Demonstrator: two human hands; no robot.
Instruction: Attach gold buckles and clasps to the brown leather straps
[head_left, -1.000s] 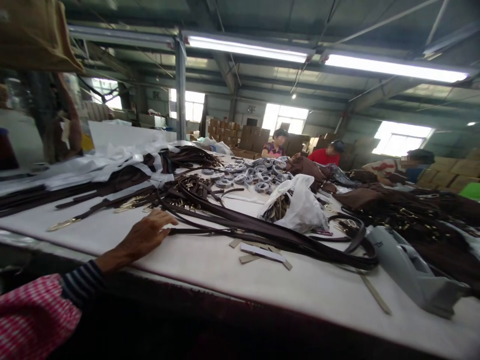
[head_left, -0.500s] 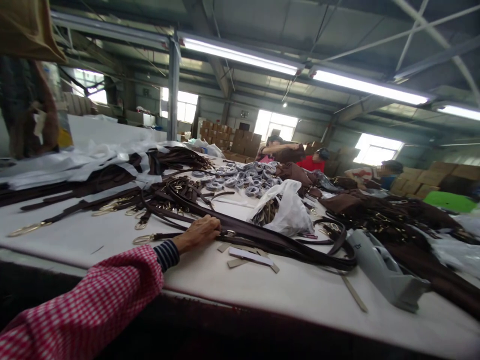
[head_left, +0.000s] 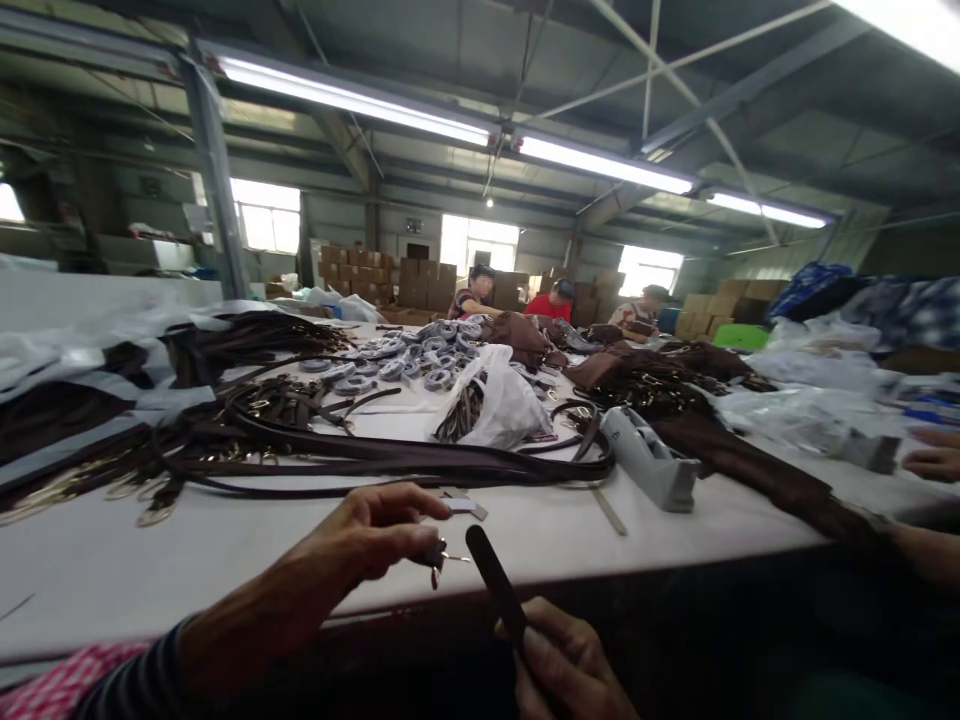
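Observation:
My left hand (head_left: 375, 535) is closed in a pinch on a small dark strap end with metal hardware (head_left: 436, 560), over the table's front edge. Lower and to the right, my right hand (head_left: 566, 660) grips a dark strap (head_left: 495, 575), whose rounded end points up and left toward the hardware without touching it. Beyond my hands, long dark straps (head_left: 375, 455) lie in a loop across the white table (head_left: 285, 540). A thin white piece (head_left: 459, 505) rests on beige strips just behind my left fingers.
A grey tape dispenser (head_left: 652, 465) stands right of centre. Behind lie a white plastic bag (head_left: 506, 405), grey coiled rings (head_left: 442, 350) and brown material (head_left: 637, 375). Several people sit across the table; another person's hand (head_left: 934, 455) is at the far right.
The view has shifted right. My left hand has left the table straps and come nearer, now holding the strap end with hardware. My right hand has come into view with a dark strap.

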